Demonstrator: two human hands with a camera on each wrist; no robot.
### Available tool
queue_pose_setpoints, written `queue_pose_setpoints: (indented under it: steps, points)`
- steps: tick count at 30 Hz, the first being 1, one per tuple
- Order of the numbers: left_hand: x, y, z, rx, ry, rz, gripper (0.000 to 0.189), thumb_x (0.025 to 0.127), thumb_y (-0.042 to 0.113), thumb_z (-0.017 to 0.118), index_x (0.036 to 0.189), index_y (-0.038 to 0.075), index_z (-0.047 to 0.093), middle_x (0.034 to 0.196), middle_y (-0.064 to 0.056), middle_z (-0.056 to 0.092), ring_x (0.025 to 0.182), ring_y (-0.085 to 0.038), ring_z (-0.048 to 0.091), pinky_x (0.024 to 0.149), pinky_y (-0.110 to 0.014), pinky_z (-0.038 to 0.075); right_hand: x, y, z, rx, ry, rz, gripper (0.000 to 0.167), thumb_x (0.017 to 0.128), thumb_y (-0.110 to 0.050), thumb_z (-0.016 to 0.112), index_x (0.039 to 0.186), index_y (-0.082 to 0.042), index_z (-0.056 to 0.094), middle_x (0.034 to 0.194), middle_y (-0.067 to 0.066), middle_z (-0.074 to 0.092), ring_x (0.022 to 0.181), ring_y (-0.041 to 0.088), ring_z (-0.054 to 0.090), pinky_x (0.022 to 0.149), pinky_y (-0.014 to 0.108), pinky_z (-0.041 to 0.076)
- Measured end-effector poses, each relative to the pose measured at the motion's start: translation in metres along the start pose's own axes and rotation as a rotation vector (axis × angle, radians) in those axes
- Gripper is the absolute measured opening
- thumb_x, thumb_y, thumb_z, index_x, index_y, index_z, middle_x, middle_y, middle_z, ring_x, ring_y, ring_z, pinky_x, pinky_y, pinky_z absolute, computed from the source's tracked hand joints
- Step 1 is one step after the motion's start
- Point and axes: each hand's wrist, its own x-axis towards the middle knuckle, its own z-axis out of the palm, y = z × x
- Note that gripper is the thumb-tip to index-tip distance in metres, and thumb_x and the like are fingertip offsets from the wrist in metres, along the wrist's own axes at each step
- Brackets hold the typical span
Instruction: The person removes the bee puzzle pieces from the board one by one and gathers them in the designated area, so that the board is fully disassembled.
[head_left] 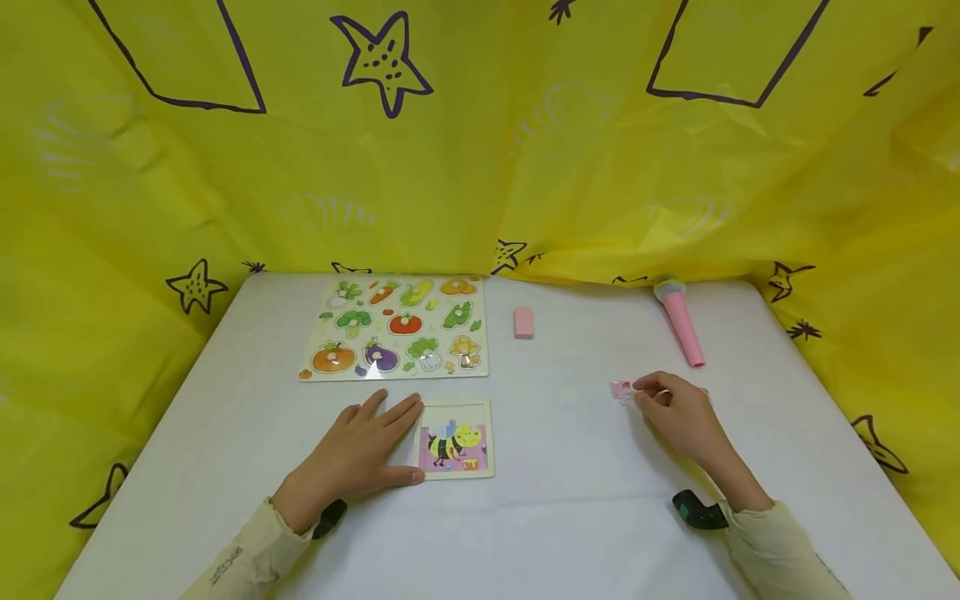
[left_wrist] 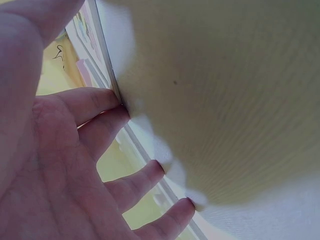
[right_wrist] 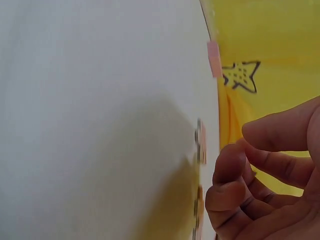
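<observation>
A person's left hand, its fingers spread wide, touches the left edge of a small bee puzzle on a white table, seemingly to steady it, its upper strip bare of picture. Well off to the right, the right hand brings bent fingers and thumb together beside loose puzzle pieces, apparently laid within easy reach; whether it pinches one cannot be told.

The white tabletop is enclosed on three sides by yellow sheeting, on which dark-outlined stars are printed.
</observation>
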Motion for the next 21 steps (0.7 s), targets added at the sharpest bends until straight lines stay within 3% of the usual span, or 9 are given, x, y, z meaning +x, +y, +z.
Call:
queue_pose_setpoints:
  steps: [11,21]
  points:
    - [-0.002,0.002,0.001,-0.021,-0.011,-0.004,0.097,0.091,0.063,0.077,0.165,0.011,0.042,0.171,-0.004,0.039,0.155,-0.049,0.028,0.115,-0.071,0.032,-0.002,-0.038,0.036,0.096,-0.051,-0.069,0.009,0.1,-0.002,0.07,0.107,-0.001,0.075,0.085,0.0,0.064,0.072,0.014,0.055,0.066,0.026,0.046]
    - [0.0,0.001,-0.003,0.002,-0.008,0.0,0.097,0.092,0.062,0.077,0.166,0.01,0.042,0.171,-0.005,0.039,0.155,-0.049,0.029,0.116,-0.072,0.031,0.008,-0.077,0.082,0.153,-0.139,-0.16,0.007,0.099,-0.001,0.07,0.104,-0.002,0.074,0.087,-0.001,0.064,0.077,0.014,0.056,0.071,0.027,0.048]
